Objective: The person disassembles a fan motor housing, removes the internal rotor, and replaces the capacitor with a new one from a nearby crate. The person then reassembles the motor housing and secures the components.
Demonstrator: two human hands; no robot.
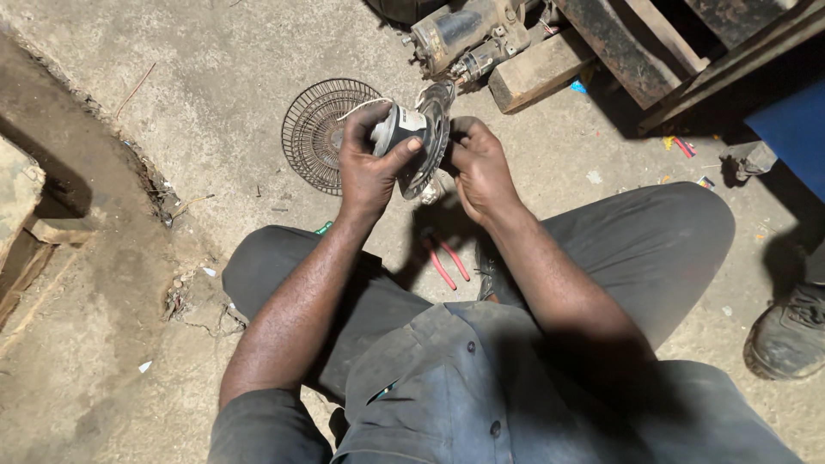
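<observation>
I hold a small fan motor point(411, 137), a dark cylinder with a round metal housing plate and a thin white wire, above my knees. My left hand point(368, 165) wraps around the dark body, thumb across its side. My right hand point(481, 167) grips the plate's right edge from behind. A round wire fan guard point(314, 133) lies flat on the concrete floor just behind the left hand. Red-handled pliers point(447, 259) lie on the floor between my legs, below the hands.
Greasy motor parts point(464, 34) and a wooden block point(537, 69) sit at the top. Dark metal beams point(687, 51) run at the upper right beside a blue object point(795, 129). Another person's shoe point(789, 333) is at the right edge. A broken concrete ledge point(51, 198) borders the left.
</observation>
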